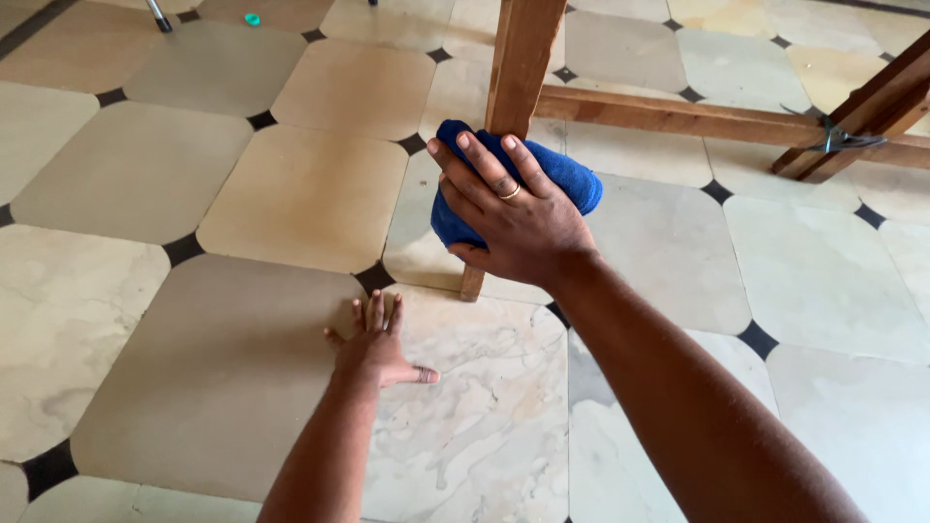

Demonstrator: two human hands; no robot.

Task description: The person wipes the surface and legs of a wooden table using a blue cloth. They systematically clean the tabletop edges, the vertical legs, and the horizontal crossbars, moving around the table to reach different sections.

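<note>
Two hands, right hand (518,218) gripping blue cloth (567,174) around wooden leg (513,68), left hand (378,349) flat, empty on floor (242,368)

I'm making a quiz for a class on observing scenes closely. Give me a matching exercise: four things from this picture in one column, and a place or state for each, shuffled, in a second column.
Things:
1. left hand
2. right hand
3. blue cloth
4. small green object

Places or states:
A. wrapped around the wooden leg
B. lying far off on the floor, near the top edge
C. flat on the floor tiles, fingers spread
D. pressing the cloth, a ring on one finger

Pairs: 1-C, 2-D, 3-A, 4-B
</note>
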